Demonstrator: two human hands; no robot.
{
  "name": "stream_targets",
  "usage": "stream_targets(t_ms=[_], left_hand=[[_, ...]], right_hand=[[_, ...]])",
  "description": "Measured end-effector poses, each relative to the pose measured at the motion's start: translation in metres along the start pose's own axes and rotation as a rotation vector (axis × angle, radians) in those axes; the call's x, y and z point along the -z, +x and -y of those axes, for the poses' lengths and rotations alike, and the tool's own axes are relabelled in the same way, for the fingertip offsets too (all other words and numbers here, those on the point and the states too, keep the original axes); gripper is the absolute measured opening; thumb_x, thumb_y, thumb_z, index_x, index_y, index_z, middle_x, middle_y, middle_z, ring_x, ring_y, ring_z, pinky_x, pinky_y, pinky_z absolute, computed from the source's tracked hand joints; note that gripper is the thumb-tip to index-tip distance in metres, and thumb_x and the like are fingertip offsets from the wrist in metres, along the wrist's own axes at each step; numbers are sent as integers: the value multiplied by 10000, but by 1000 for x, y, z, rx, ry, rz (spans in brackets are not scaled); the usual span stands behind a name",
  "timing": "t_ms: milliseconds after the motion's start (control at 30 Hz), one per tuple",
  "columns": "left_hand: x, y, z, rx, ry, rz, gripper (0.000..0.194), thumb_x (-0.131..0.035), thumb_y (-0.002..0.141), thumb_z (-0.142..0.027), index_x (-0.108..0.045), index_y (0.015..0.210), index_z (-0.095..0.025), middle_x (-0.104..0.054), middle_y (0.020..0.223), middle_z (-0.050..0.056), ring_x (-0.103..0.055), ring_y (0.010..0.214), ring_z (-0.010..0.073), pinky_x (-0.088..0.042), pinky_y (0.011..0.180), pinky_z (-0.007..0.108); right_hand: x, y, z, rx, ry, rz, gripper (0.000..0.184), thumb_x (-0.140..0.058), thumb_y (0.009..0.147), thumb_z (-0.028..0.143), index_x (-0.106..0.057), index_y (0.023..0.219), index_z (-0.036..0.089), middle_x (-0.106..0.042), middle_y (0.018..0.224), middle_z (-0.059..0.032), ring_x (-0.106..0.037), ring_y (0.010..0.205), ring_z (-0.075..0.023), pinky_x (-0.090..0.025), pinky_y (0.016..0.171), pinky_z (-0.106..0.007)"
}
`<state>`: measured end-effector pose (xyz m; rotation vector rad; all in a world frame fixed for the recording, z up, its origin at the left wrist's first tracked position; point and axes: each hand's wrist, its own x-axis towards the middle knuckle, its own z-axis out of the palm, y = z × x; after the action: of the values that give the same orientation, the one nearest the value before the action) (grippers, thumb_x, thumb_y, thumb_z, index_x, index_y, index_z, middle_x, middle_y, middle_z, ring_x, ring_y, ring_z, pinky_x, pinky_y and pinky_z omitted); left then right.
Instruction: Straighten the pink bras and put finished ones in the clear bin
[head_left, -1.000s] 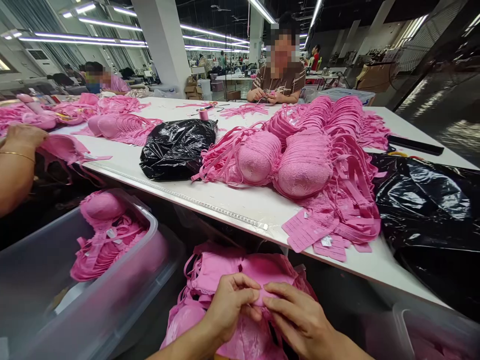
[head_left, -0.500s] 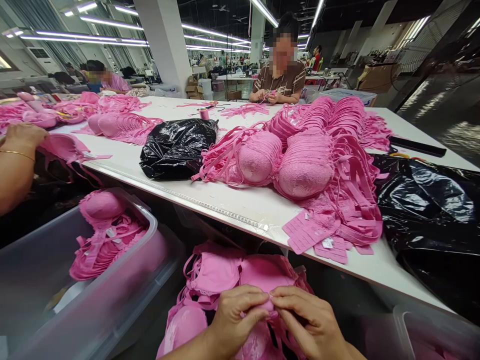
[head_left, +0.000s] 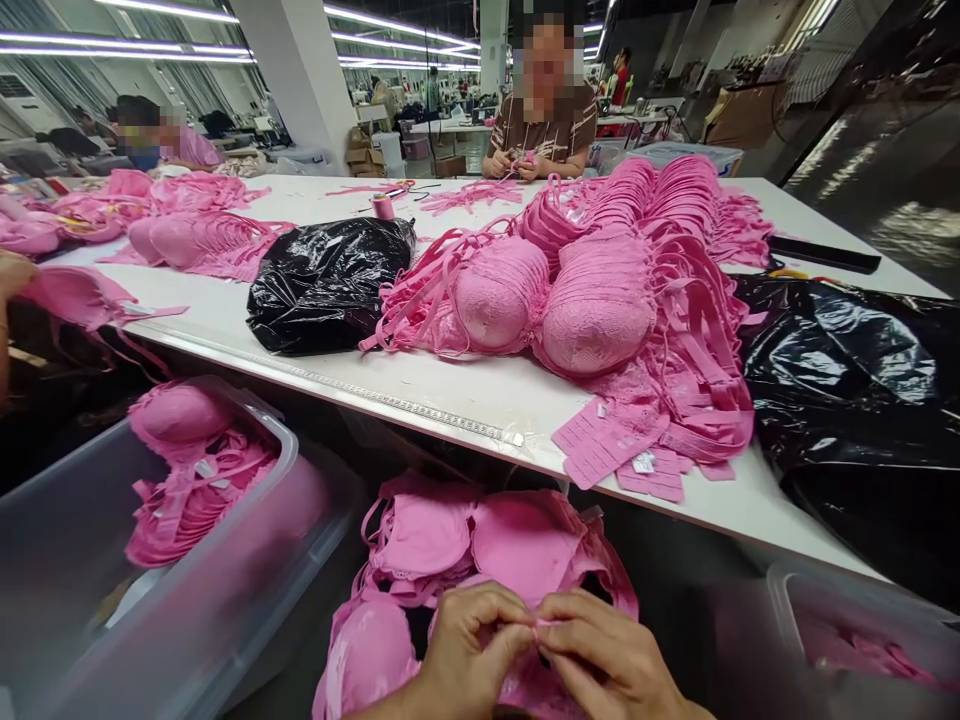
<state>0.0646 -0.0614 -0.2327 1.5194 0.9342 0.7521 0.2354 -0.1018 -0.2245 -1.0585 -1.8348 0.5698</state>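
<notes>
Several pink bras with lace (head_left: 525,535) lie in my lap below the table edge. My left hand (head_left: 480,640) pinches a small part of one pink bra between thumb and fingers. Right beside it, my right hand (head_left: 600,645) pinches the same bra, its fingertips almost touching the left ones. The exact piece between the fingertips is mostly covered by them. A pink bra cup (head_left: 371,650) shows left of my left hand, with its lace side up.
On the white table (head_left: 457,400) stand a nested stack of pink bras (head_left: 600,300), a black plastic bag (head_left: 330,285), a larger black bag (head_left: 855,370) and a measuring tape (head_left: 405,405). A plastic bin (head_left: 289,455) with bras is at left, another bin (head_left: 787,610) at right. A person (head_left: 540,130) sits opposite.
Both hands have moved slightly down, still pinching the bra, so more of the cups behind them shows. The view has shifted a little, and the neighbour's arm at left is mostly out of frame.
</notes>
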Motion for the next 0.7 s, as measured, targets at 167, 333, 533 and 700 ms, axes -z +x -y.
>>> stream_targets(t_ms=[167,333,533,700], left_hand=[[-6,4,-2,-11,50,59,116,-607,759,-161,-719,726,-163,-709,698,91,-645,666,178,-481,649,252],[-13,16,-8,20,70,91,128,-595,771,-179,-708,722,-144,-708,722,97,-642,687,177,-476,672,257],[-26,43,4,326,-64,104,193,-521,792,-268,-637,733,-126,-630,639,47,-580,585,153,-450,558,250],[-29,63,16,171,535,133,123,-521,714,-142,-643,735,-138,-612,771,54,-560,699,168,-412,649,277]], right_hand=[[1,-7,-3,-351,179,56,96,-568,817,142,-623,759,196,-667,756,-31,-647,698,-145,-528,646,-208],[9,-9,-11,-331,167,2,106,-565,832,175,-652,776,198,-691,781,-42,-662,717,-159,-543,651,-214],[23,-15,-29,-160,-172,-155,136,-541,815,132,-652,784,204,-714,753,-49,-686,699,-190,-579,677,-276],[27,-23,-47,-60,-335,-161,157,-508,816,94,-634,815,187,-714,776,-58,-685,717,-183,-582,667,-270]])
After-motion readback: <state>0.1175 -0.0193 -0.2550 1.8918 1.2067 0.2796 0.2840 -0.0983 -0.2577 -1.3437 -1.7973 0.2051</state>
